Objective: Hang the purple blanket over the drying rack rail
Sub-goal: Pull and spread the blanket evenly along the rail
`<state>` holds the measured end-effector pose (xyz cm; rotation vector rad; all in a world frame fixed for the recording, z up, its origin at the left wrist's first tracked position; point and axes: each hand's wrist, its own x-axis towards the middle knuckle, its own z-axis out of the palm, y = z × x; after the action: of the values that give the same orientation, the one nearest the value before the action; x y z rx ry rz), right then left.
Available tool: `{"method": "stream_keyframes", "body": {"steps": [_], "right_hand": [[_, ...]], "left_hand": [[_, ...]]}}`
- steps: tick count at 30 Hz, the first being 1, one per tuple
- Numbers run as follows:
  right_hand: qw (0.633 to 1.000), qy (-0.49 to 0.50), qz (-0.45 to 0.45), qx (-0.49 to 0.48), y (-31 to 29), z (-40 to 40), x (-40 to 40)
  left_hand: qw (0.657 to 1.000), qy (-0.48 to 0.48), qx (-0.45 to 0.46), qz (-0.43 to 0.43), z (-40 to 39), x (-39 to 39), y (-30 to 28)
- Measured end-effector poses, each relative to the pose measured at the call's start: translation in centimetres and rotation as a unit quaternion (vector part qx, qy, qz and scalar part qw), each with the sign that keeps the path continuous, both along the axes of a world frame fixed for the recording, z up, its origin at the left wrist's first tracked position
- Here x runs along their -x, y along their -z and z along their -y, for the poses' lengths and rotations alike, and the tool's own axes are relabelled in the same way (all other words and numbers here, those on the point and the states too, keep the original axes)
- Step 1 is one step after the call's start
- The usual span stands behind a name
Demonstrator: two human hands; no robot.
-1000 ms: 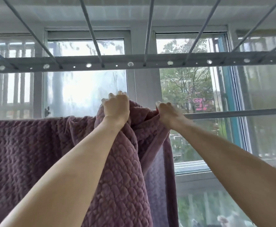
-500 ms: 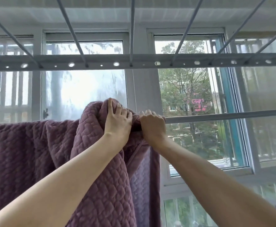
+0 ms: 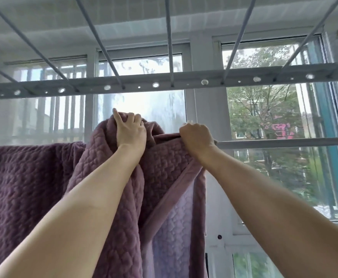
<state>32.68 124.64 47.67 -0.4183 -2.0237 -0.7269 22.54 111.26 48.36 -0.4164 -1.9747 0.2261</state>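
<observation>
**Blanket Spread Along the Rail**

At the window, head view: the blanket [image 3: 33, 187] lies draped over the rail [image 3: 284, 143], its left part hanging flat while its right end is bunched into a raised hump. The bare length of the rail runs on to the right of the fabric.

The left hand [image 3: 131, 130] sits on top of the hump, its fingers curled over the crest and gripping the gathered folds. Holding the bunch lifted this way appears intended to take its weight off the rail so the fabric can slide sideways.

The right hand [image 3: 197, 136] is closed tightly round the bound edge of the blanket at the rail, just where the covered section ends. Its fingertips are hidden behind the fabric. This grip looks placed to draw the edge rightward along the free rail and flatten the hump.

The right border hangs folded back, showing the paler underside; it will likely need straightening.

Above, the rack frame [image 3: 184, 82] with its spaced rods stands well apart from the hands and carries nothing in view.

Judgement: hanging is largely done; spreading remains.
</observation>
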Motion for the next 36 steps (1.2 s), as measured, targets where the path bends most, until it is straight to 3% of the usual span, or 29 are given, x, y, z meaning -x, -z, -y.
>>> {"method": "stream_keyframes", "body": {"steps": [3, 7, 10, 13, 15, 17, 23, 26, 28, 31, 33, 35, 36], "right_hand": [[0.999, 0.039, -0.016, 0.019, -0.6, -1.2, -0.5], [0.986, 0.097, -0.065, 0.115, -1.3, -3.6, -2.7], [0.986, 0.11, -0.061, 0.106, 0.0, -3.8, -3.3], [0.992, -0.017, -0.046, 0.12, 1.4, -2.4, -1.9], [0.977, -0.146, -0.015, 0.153, 1.7, -2.1, -1.8], [0.961, -0.209, 0.039, 0.178, 2.1, -2.5, -2.5], [0.99, -0.097, 0.01, 0.098, 3.6, -4.2, -3.7], [0.981, -0.061, -0.134, 0.125, 3.3, -6.0, -5.5], [0.958, -0.044, -0.228, 0.168, 3.8, -8.1, -7.3], [0.892, 0.01, -0.286, 0.351, 6.5, -10.1, -9.9], [0.806, -0.04, -0.293, 0.513, 9.3, -10.3, -10.3], [0.682, -0.179, -0.278, 0.653, 11.6, -9.4, -9.9], [0.658, -0.213, -0.26, 0.674, 12.4, -9.0, -9.6]], "left_hand": [[0.999, -0.026, -0.016, 0.028, 2.3, 1.2, -0.1], [0.999, -0.025, -0.019, 0.042, 2.4, 0.7, 0.2], [0.998, -0.002, -0.02, 0.067, 0.8, -0.8, -0.1], [0.995, 0.047, -0.026, 0.088, -0.5, -1.5, 0.3], [0.993, 0.085, -0.03, 0.073, -0.5, -1.2, 1.1], [0.991, 0.119, -0.032, 0.054, -0.4, -0.9, 1.6], [0.983, 0.179, 0.007, 0.032, -1.4, -0.8, 2.7], [0.983, 0.175, -0.032, 0.048, -2.3, -1.9, 2.3], [0.981, 0.172, -0.053, 0.075, -2.9, -2.6, 1.7], [0.962, 0.252, -0.077, 0.07, -4.1, -3.2, 2.0], [0.944, 0.322, -0.055, 0.051, -5.5, -3.8, 3.0], [0.933, 0.355, -0.013, 0.055, -7.0, -5.0, 4.3], [0.929, 0.364, 0.005, 0.066, -7.8, -5.7, 4.8]]}}
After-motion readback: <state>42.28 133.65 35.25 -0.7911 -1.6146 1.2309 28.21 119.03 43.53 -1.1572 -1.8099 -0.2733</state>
